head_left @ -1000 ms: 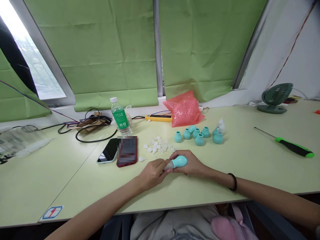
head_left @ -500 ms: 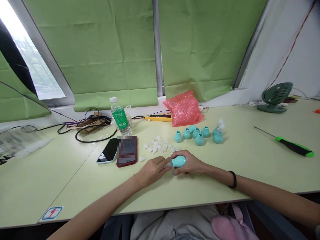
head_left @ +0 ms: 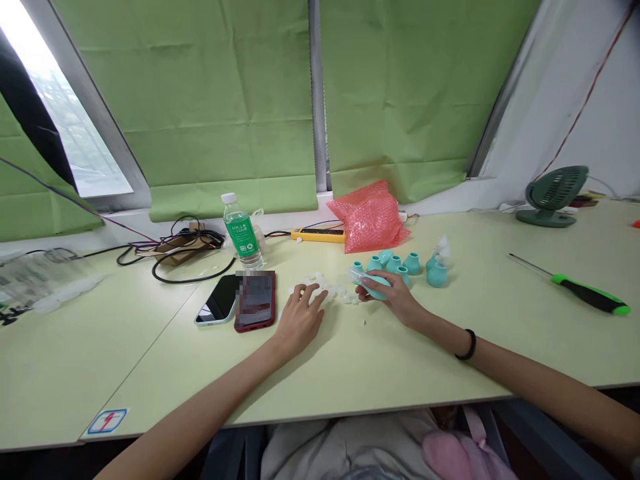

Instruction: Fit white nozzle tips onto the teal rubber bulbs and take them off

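Observation:
My right hand (head_left: 393, 293) is closed around a teal squeeze bulb (head_left: 379, 287) with a clear tip (head_left: 355, 275) pointing left. Just behind it stand several teal bulbs (head_left: 413, 264) with open necks, some partly hidden by the hand. To their right, two more teal bulbs (head_left: 437, 275) sit close together, with whitish translucent tips (head_left: 443, 247) on top. My left hand (head_left: 301, 317) reaches over the pile of small translucent white pieces (head_left: 316, 280), fingers spread and bent down onto it. Whether a piece is between its fingertips is not visible.
Two phones (head_left: 255, 301) lie left of my left hand, with a water bottle (head_left: 243, 233) behind them. A pink bubble-wrap bag (head_left: 371, 219) and a yellow tool (head_left: 319, 235) are at the back. Right are a screwdriver (head_left: 587, 291) and a green fan (head_left: 553, 198). Cables (head_left: 193, 250) coil at back left.
My hands have come apart. The left has let go of the clear tip and moved back left to the white pieces; the right has lifted the bulb back toward the other bulbs.

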{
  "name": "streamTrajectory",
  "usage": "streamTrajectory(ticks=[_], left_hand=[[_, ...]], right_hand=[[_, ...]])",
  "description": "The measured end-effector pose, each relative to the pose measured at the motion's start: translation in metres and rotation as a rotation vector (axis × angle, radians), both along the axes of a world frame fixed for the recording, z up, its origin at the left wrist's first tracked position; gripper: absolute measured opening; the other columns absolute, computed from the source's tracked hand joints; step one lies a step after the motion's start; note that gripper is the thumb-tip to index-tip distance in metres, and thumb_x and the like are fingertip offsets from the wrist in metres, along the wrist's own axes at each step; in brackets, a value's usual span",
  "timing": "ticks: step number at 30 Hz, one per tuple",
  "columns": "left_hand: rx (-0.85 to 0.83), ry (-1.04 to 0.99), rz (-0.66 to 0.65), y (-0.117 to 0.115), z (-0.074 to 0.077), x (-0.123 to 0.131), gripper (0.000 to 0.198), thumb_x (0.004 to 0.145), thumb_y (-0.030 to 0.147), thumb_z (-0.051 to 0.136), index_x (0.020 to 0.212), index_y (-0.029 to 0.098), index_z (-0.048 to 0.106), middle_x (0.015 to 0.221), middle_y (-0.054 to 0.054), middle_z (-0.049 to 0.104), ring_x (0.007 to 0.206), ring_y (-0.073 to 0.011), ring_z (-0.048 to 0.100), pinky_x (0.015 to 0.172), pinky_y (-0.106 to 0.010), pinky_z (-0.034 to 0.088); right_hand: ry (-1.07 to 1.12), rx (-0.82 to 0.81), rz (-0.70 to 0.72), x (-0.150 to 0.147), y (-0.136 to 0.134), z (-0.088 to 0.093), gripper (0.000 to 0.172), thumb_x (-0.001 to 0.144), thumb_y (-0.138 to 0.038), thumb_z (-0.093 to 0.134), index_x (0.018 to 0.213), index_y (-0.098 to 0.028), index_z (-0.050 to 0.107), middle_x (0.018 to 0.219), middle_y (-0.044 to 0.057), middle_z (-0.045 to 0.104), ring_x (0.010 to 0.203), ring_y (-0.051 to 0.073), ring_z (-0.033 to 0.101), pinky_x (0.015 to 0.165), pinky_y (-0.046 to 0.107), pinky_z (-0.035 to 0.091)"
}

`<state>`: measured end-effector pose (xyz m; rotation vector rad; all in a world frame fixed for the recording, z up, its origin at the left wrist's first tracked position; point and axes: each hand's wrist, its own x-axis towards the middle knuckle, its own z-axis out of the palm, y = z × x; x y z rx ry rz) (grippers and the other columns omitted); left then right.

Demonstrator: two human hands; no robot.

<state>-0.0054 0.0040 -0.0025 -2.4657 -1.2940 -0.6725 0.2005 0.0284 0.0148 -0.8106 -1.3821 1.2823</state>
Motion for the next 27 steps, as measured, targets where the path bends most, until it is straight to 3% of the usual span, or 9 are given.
streamTrajectory(ticks=[4,9,16,19,22,27], left_hand=[[0.049,0.134,0.118,0.003,-0.004,-0.003,0.038,0.076,0.020,0.041,0.113,0.015,0.038,0.120,-0.011,0.036,0.100,-0.0262,0.033,0.080,-0.042,0.035],[0.080,0.188,0.141,0.004,0.003,-0.006,0.031,0.076,0.017,0.039,0.106,0.016,0.045,0.119,-0.010,0.036,0.100,-0.0262,0.033,0.079,-0.040,0.035],[0.030,0.157,0.207,0.008,0.024,-0.021,0.026,0.072,0.008,0.037,0.084,0.017,0.058,0.081,-0.008,0.052,0.083,-0.0225,0.040,0.063,-0.031,0.039],[-0.075,0.158,0.109,0.009,0.021,-0.022,0.022,0.074,0.016,0.040,0.085,0.017,0.058,0.074,-0.007,0.052,0.079,-0.0209,0.041,0.063,-0.030,0.039],[-0.116,0.183,0.027,0.007,0.014,-0.017,0.023,0.074,0.023,0.043,0.092,0.017,0.056,0.081,-0.008,0.050,0.081,-0.0205,0.040,0.067,-0.031,0.039],[-0.080,0.216,0.105,0.006,0.007,-0.009,0.026,0.076,0.027,0.041,0.098,0.016,0.052,0.090,-0.009,0.048,0.086,-0.0220,0.039,0.069,-0.033,0.037]], right_hand=[[-0.057,0.045,-0.001,-0.003,-0.003,0.000,0.021,0.066,-0.035,0.058,0.065,-0.013,0.057,0.059,0.002,0.056,0.056,0.012,0.054,0.058,0.026,0.044],[-0.110,0.059,0.014,-0.004,-0.004,0.000,0.025,0.069,-0.037,0.053,0.064,-0.013,0.056,0.062,0.003,0.057,0.051,0.011,0.052,0.052,0.024,0.042],[-0.100,0.051,0.073,-0.004,-0.002,-0.006,0.021,0.069,-0.035,0.053,0.067,-0.014,0.055,0.062,0.002,0.056,0.049,0.010,0.051,0.052,0.024,0.042],[-0.128,0.095,0.074,-0.005,-0.003,-0.007,0.017,0.066,-0.031,0.057,0.066,-0.014,0.055,0.061,0.000,0.055,0.051,0.010,0.050,0.054,0.024,0.041],[-0.175,0.149,0.057,-0.006,-0.003,-0.006,0.014,0.062,-0.027,0.060,0.063,-0.015,0.055,0.058,-0.001,0.053,0.052,0.010,0.049,0.054,0.023,0.040],[-0.236,0.173,0.069,-0.005,-0.003,-0.008,0.013,0.063,-0.028,0.058,0.064,-0.015,0.055,0.058,-0.001,0.052,0.051,0.010,0.048,0.052,0.022,0.039]])
